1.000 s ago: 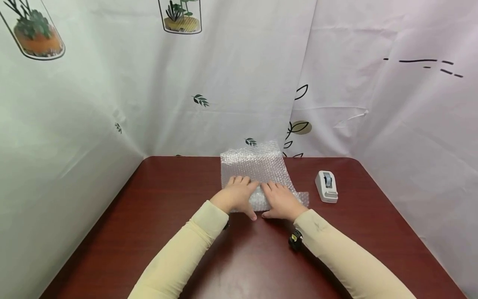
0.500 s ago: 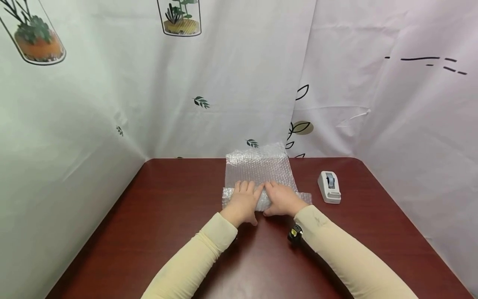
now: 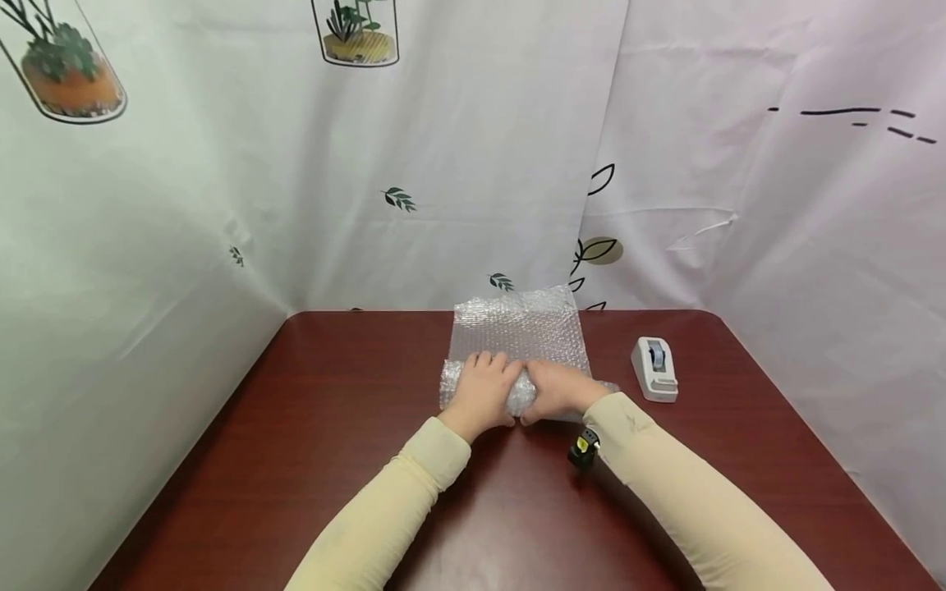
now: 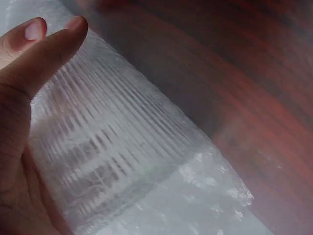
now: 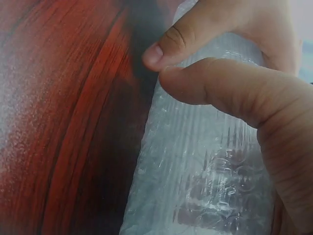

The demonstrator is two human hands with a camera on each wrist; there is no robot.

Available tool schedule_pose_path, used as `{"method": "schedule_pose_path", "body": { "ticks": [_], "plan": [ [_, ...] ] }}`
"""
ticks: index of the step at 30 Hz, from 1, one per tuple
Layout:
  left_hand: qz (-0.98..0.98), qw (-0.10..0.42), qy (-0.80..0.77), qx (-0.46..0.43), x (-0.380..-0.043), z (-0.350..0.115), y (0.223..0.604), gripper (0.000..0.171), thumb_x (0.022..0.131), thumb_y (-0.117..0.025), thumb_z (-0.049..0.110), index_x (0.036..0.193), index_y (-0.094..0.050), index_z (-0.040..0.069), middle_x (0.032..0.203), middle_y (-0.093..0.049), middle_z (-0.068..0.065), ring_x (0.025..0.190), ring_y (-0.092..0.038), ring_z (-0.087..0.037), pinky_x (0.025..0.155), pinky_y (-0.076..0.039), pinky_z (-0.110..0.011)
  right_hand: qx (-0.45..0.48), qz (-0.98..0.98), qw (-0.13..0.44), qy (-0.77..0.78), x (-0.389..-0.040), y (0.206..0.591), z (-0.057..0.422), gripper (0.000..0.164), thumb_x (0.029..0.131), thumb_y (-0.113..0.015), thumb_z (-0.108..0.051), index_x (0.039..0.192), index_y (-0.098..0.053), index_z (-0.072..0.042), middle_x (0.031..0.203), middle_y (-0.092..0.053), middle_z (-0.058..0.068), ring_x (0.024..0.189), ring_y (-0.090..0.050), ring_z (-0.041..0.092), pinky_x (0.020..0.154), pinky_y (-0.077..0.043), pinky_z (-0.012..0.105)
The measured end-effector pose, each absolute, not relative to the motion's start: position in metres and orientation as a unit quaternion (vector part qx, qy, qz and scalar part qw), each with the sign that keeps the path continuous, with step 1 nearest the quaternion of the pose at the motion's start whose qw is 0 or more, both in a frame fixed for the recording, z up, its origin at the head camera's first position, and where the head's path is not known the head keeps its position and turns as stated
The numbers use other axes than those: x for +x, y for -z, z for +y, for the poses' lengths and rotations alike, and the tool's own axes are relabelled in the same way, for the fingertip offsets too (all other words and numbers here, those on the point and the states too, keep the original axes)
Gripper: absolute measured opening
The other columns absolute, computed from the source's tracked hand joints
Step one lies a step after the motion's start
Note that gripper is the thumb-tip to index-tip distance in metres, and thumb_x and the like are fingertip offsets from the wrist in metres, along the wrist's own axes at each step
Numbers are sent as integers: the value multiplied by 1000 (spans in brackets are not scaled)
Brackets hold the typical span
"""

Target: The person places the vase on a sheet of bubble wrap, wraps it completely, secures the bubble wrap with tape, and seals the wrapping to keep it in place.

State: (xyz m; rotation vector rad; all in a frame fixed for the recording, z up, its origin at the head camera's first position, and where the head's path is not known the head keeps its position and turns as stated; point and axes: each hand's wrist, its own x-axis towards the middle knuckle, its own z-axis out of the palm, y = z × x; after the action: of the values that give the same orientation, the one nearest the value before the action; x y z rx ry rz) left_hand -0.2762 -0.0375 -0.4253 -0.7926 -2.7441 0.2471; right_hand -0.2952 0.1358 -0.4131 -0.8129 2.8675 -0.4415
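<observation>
On the far half of the table (image 3: 355, 460), the bubble-wrap roll (image 3: 522, 394) is gripped from above by left hand (image 3: 482, 396) and right hand (image 3: 559, 388), probably light, squashy and slightly slippery, so best held full-length, unsqueezed.

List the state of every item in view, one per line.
Bubble wrap: near end rolled, far part unrolled.
Left hand: gripping the roll, thumb on its near side.
Right hand: gripping the roll, thumb on its near side.
Tape dispenser: loaded, untouched.
Cloth backdrop: hanging, creased.
</observation>
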Motion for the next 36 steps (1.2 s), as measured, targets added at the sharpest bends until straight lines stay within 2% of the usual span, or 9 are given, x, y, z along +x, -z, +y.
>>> {"method": "schedule_pose_path", "body": {
  "ticks": [3,5,8,10,15,23,30,33,36],
  "plan": [
    [-946,136,-82,-283,-281,-38,422,86,64,-87,58,135,-57,21,121,-61,-3,114,-57,-29,98,-45,-48,-276,948,57,150,-294,410,137,76,63,-90,-37,121,-57,0,107,-66,8,95,-64,23,86,-52,42],
    [-946,130,-80,-286,-284,-38,420,84,64,-86,57,135,-59,21,121,-62,-2,113,-58,-29,96,-46,-48,-275,951,43,138,-291,408,138,86,65,-90,-40,130,-53,2,120,-64,14,109,-63,28,95,-50,45],
    [-947,119,-77,-287,-289,-37,417,83,63,-86,56,132,-60,20,121,-63,-3,111,-58,-30,93,-48,-47,-268,958,2,101,-284,404,140,101,66,-89,-49,142,-45,4,136,-57,20,125,-55,36,104,-44,54],
    [-949,112,-74,-287,-291,-37,416,81,61,-87,56,130,-62,20,121,-63,-3,110,-59,-30,91,-49,-46,-262,961,-28,77,-278,402,141,106,67,-88,-52,145,-43,4,140,-54,22,129,-52,39,105,-41,58],
    [-955,77,-61,-279,-294,-37,412,83,61,-86,55,133,-62,19,128,-62,-3,115,-57,-31,94,-48,-49,-265,959,-85,54,-262,401,143,99,68,-88,-50,140,-48,3,133,-57,21,123,-56,40,100,-45,59],
    [-962,36,-34,-268,-293,-38,402,86,59,-85,54,134,-62,17,133,-63,-3,117,-58,-31,94,-48,-49,-285,952,-101,34,-254,416,142,96,71,-88,-42,142,-45,6,134,-58,21,123,-57,39,101,-46,55],
    [-964,-9,-23,-265,-292,-38,399,82,60,-85,55,129,-64,15,129,-65,-3,115,-60,-32,92,-50,-49,-304,943,-138,14,-260,429,141,85,67,-91,-39,130,-51,3,116,-61,18,107,-63,37,92,-51,51],
    [-962,-3,-25,-272,-293,-40,400,89,63,-84,57,137,-60,15,136,-61,-6,123,-56,-33,100,-45,-52,-310,940,-143,13,-263,429,142,81,67,-91,-38,127,-52,1,112,-62,16,103,-64,36,86,-53,52],
    [-957,25,-40,-285,-293,-44,403,97,66,-82,61,146,-52,16,144,-53,-9,134,-47,-33,111,-35,-55,-316,939,-137,17,-268,428,142,78,66,-90,-36,124,-53,0,111,-62,15,101,-65,36,83,-54,52]
  ]
}}
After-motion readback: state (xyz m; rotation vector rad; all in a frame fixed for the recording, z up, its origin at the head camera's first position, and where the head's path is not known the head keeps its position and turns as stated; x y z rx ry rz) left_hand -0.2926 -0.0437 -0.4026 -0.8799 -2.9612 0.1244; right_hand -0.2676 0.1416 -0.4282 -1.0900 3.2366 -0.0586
